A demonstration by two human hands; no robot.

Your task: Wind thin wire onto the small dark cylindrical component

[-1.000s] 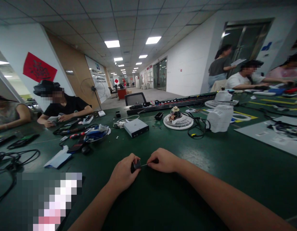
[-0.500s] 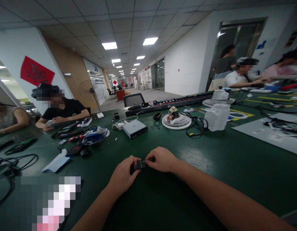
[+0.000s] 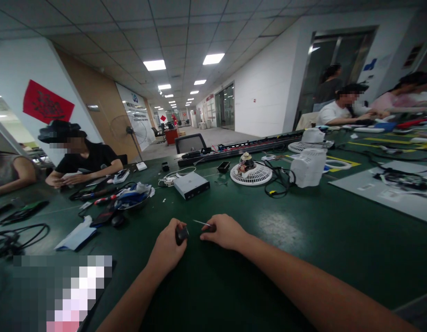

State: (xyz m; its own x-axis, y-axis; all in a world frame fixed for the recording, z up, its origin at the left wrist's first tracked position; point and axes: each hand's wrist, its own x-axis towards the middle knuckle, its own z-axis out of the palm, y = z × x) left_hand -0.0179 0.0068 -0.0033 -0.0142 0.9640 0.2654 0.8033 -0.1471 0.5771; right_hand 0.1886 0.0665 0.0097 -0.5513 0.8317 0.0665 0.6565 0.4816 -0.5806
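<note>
Between the thumb and fingers of my left hand (image 3: pixel 167 246) is a small dark block (image 3: pixel 182 235), boxy, with a lighter face turned to the right. My right hand (image 3: pixel 227 232) pinches a small screwdriver (image 3: pixel 201 223); its thin silvery shaft points left, and most of the handle is hidden in my fingers. A short gap separates the shaft's tip from the block. Both hands are low over the green table (image 3: pixel 213 286). Ahead of them lies a silver optical drive (image 3: pixel 191 185).
Beyond the drive are a white fan grille with a motor (image 3: pixel 250 173), a black tray (image 3: pixel 223 167) and a white plastic housing (image 3: pixel 308 168). To the left lie a blue bundle in a bowl (image 3: pixel 133 196), a folded paper (image 3: pixel 77 234) and black cables (image 3: pixel 18 240). People sit along the table.
My hands have drawn apart: the left moved left with the dark block, and the screwdriver's shaft has come away from it. The view has shifted slightly.
</note>
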